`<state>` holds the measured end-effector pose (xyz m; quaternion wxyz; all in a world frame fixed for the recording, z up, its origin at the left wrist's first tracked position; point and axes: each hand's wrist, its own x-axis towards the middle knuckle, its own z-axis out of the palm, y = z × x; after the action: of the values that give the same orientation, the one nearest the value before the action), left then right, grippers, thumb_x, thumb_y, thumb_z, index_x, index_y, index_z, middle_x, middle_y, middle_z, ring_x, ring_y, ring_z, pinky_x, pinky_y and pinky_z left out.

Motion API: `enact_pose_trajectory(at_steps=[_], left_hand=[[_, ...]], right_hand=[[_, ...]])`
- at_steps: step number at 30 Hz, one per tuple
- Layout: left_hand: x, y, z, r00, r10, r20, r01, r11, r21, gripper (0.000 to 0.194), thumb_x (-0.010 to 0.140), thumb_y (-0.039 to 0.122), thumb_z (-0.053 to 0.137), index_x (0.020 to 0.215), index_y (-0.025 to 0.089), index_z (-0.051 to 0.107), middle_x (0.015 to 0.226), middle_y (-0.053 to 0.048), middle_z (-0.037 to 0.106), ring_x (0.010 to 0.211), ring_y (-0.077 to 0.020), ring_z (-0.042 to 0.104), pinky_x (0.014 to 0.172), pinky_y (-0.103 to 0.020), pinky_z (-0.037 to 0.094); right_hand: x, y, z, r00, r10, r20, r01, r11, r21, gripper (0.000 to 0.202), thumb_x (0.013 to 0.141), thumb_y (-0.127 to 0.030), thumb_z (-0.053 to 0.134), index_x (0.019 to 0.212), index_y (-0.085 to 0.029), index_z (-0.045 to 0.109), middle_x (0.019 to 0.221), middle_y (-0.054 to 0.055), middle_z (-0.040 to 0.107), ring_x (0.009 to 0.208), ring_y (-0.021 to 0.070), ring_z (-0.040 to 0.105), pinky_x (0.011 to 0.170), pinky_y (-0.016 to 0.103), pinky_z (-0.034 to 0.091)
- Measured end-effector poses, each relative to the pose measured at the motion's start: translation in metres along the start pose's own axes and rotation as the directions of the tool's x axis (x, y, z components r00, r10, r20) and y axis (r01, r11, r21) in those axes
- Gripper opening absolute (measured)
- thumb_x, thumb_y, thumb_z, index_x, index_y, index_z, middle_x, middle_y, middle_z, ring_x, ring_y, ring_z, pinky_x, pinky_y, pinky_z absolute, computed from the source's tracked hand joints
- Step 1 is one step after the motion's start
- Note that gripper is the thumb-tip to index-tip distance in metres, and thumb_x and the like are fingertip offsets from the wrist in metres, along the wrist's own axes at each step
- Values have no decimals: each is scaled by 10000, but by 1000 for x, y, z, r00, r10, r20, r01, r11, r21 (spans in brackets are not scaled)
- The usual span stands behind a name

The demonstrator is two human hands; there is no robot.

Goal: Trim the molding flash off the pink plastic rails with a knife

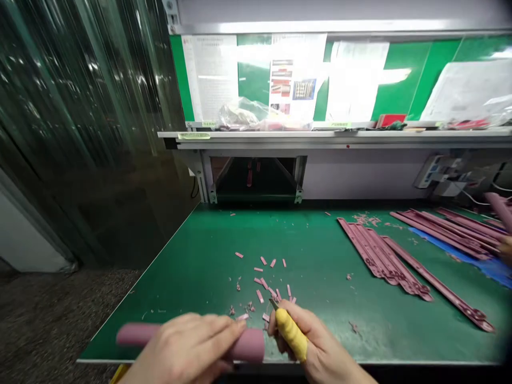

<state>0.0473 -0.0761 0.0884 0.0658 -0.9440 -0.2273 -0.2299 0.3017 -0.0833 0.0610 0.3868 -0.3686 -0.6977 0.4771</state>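
Note:
My left hand (188,344) is wrapped over a long pink plastic part (248,345) with a rounded, smooth upper face, at the front edge of the green table. In my right hand (316,346) is a knife (291,332) with a yellow-wrapped handle, its short blade pointing up and left. The blade is just right of the part's end and apart from it. Small pink offcuts (260,296) and curled shavings lie on the table just beyond both hands.
Several long pink parts (380,256) lie side by side on the green table (192,266) at right. More pink parts (452,232) rest on a blue sheet (498,271), near another person's hand (507,249). A shelf (272,136) and a chute opening (256,178) stand at the back.

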Motion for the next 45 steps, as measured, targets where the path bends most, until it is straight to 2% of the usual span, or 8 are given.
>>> enact_pose_trajectory(at_steps=[3,6,9,13,18,30,39,45], left_hand=[[3,-7,-20,991,-15,135,0,993,114,490,871,83,453,1340,223,467,1236,-68,646,1168,-246,575,953,-410,506],[6,-6,-28,982,17,186,-39,993,114,471,888,68,422,1319,243,495,1255,-51,634,1241,-257,505,1066,-501,378],[12,-2,-31,986,19,165,-30,997,68,453,925,86,351,1310,264,510,1235,-26,646,1250,-254,492,1113,-525,287],[17,1,-36,972,68,225,-93,990,106,446,915,100,365,1312,246,509,1223,-31,651,1218,-266,520,1118,-536,261],[8,5,-39,977,110,185,-143,973,179,508,889,122,396,1388,212,420,1213,-59,659,1156,-267,566,1056,-479,363],[-11,38,-2,959,-209,-193,216,976,17,566,806,128,599,1354,191,473,1050,-65,729,898,-225,701,711,-313,593],[-12,46,10,934,-312,-176,323,946,36,474,831,278,578,1294,182,534,1124,-51,699,881,-229,713,698,-281,619],[-9,50,15,899,-412,-146,412,911,-33,512,836,293,573,1338,238,484,1172,-17,676,923,-221,700,724,-273,603]], right_hand=[[-7,-8,-4,992,-126,32,129,936,-327,322,994,-422,342,1002,-224,596,839,21,631,741,129,553,677,236,403],[-7,-4,2,958,-257,128,284,779,-559,454,919,-606,400,1056,-218,591,830,25,642,701,148,552,608,252,368],[0,1,12,911,-388,139,355,566,-744,626,805,-761,395,856,-176,613,670,17,578,573,145,474,502,268,258],[8,2,17,875,-449,180,386,424,-819,495,931,-574,408,656,-179,525,587,-6,514,509,122,392,476,284,186],[4,1,13,842,-482,243,456,393,-799,394,984,-401,395,665,-190,487,588,-12,493,511,128,359,479,292,201],[-1,-5,13,822,-557,118,419,451,-788,507,1015,-300,221,612,-169,501,557,16,452,506,131,326,485,289,231],[5,3,17,835,-550,-11,313,490,-814,458,974,-461,387,658,-164,536,559,-6,438,508,118,354,488,281,191],[7,11,20,844,-535,48,328,443,-834,405,978,-249,343,605,-174,484,561,6,447,520,129,324,502,295,184]])
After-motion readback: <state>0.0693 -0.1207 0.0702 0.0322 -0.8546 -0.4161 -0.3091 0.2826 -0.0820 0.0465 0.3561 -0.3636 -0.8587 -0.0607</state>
